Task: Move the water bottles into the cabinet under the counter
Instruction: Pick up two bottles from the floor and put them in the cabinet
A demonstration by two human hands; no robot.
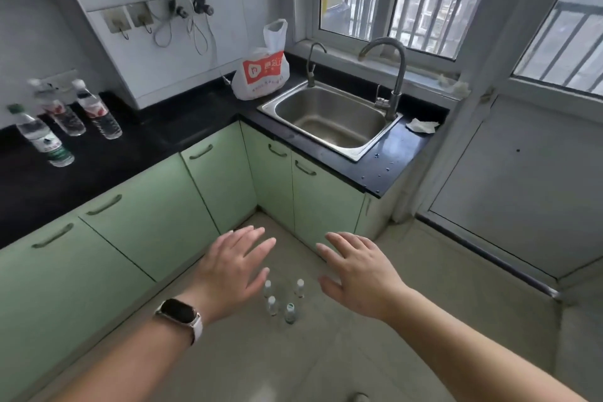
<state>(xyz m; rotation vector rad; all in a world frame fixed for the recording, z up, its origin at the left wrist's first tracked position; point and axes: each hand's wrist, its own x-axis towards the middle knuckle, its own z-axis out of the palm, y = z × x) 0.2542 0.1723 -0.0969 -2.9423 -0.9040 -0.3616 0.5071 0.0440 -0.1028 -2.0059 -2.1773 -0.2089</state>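
Water bottles [290,313] on floor [440,303] nr green cabinets [146,238], doors shut.

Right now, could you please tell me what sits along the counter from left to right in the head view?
On the counter: green-capped bottle, first red-label bottle, second red-label bottle, plastic bag, sink, crumpled paper.

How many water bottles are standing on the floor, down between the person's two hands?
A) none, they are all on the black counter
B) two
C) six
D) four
D: three white-capped clear plastic bottles and one green-capped bottle stand on the pale tiled floor.
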